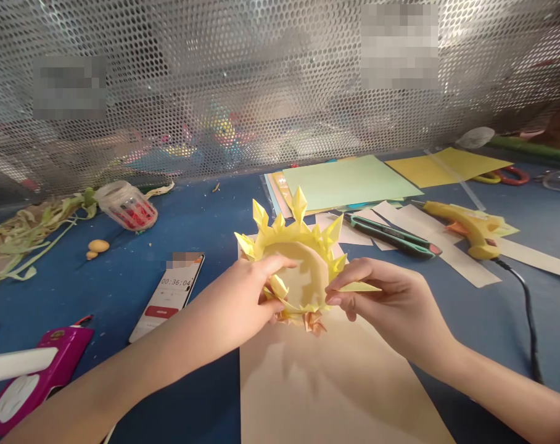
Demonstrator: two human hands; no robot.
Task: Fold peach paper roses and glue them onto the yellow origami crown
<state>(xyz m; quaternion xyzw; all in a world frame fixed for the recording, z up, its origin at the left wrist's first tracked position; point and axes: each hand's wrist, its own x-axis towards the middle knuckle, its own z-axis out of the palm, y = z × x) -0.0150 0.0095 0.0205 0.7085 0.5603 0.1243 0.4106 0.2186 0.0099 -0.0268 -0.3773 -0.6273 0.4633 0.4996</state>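
My left hand (256,287) grips the yellow ring (287,234), far spike (299,206) pointing away; my right hand (388,296) pinches a paper piece (364,287), long axis crosswise, tip rightward.

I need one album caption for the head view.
Left hand holds a spiky yellow paper ring; right hand pinches a yellow piece at its edge.

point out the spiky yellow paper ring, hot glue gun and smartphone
Spiky yellow paper ring (292,234): head view, upper band
Hot glue gun (465,218): head view, yellow body
Smartphone (169,296): head view, screen
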